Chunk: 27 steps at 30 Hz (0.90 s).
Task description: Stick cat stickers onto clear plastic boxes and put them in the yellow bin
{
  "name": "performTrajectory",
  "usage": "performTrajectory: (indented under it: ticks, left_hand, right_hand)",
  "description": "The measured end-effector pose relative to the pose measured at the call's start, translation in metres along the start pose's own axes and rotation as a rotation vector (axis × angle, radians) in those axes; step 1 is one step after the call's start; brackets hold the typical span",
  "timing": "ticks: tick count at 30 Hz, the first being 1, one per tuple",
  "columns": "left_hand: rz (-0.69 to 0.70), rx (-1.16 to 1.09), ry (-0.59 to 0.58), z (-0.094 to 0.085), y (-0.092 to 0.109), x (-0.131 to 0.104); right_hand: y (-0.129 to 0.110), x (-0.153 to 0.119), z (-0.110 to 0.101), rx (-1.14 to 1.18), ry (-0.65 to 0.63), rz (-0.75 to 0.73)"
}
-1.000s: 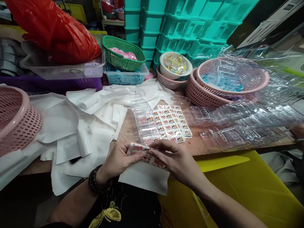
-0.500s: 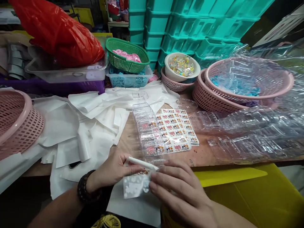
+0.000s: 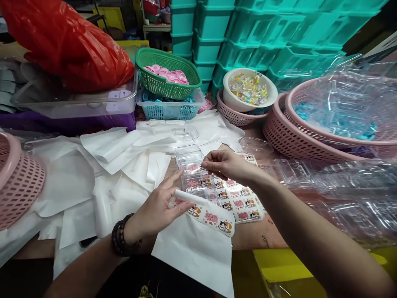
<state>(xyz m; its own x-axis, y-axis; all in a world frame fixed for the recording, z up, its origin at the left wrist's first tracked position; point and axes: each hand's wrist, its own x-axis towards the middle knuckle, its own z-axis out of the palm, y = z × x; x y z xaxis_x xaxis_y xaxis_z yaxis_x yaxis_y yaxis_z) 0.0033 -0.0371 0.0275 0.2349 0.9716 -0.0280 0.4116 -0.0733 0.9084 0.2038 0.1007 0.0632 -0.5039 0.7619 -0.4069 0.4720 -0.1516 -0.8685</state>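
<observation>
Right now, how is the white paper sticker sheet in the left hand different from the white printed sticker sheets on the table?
The white paper sticker sheet in the left hand is curled at its top edge; the white printed sticker sheets on the brown table lie flat. The held sheet shows one printed row and much blank paper; the table sheets show several rows. Both have cartoon animals and pink print.

White paper cat-sticker sheet: held slanted, upper edge curled, lower part left bare.
Clear rectangular plastic boxes: lined up beyond it, some marked with cat prints.
</observation>
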Motion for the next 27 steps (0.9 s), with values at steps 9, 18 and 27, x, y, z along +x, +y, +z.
performTrajectory:
  ticks: [9, 18, 27]
  left_hand:
    - [-0.021, -0.023, -0.026, 0.001, -0.008, 0.003]
    - [0.077, 0.043, -0.015, 0.005, -0.011, 0.003]
    - [0.137, 0.204, -0.045, 0.005, -0.015, 0.010]
  right_hand:
    - [-0.002, 0.009, 0.002, -0.078, -0.023, 0.051]
    - [-0.005, 0.008, 0.004, -0.126, 0.019, 0.102]
    - [-0.006, 0.004, 0.019, -0.654, 0.216, -0.089]
